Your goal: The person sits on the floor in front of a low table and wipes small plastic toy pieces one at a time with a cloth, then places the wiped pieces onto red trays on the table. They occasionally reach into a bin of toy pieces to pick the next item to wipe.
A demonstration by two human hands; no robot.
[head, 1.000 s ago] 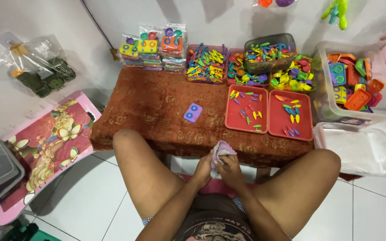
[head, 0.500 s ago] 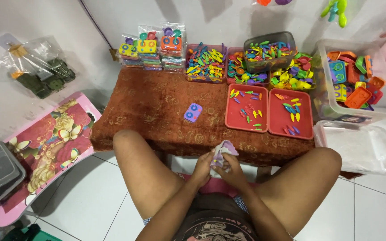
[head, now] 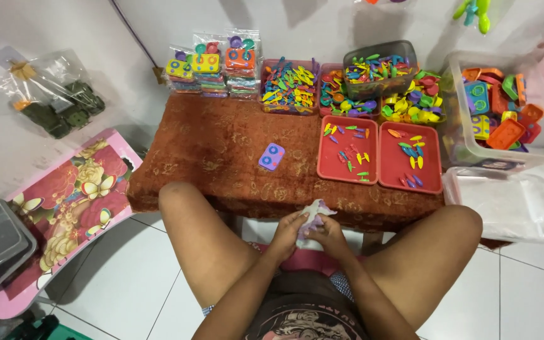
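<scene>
worktop: brown cloth, purple tile at centre
trays: red, 2 o'clock of hands
bag: small, clear, at near edge
left hand, right hand: both pinching bag; grip its mouth evenly, I'd say

The tabletop is draped in rust-brown cloth with a woven, matt, slightly rough look. Two red trays are smooth plastic, holding glossy plastic pieces. The clear bin and its lid are translucent plastic. Both hands crumple a thin, clear plastic bag. The floor is glossy white tile.
</scene>
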